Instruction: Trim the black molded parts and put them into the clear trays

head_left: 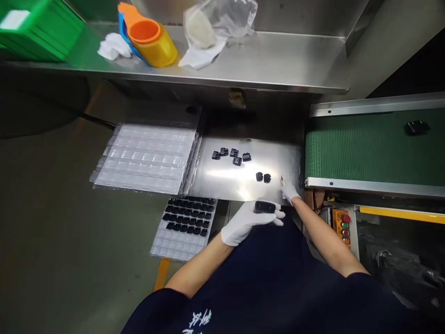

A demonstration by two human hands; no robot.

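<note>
My left hand (242, 224), in a white glove, holds a black plastic part (264, 207) with a smooth top in front of my body. In my gloved right hand (289, 193) is a small metal-tipped hand tool (282, 180), which looks like nippers; its grip is hidden by my fingers. The tool points away from me over the steel table (222, 183). Left of its tip lies a pair of small black parts (263, 177). Several more small black parts (233, 155) with prongs sit scattered farther back on the steel.
Stacked clear plastic trays (146, 157) stand at the left. Below them is a tray (174, 243) partly filled with black parts. A green conveyor belt (368, 148) at right carries a black part (416, 127). A steel shelf (288, 60) crosses behind; control buttons (345, 226) are beside my right arm.
</note>
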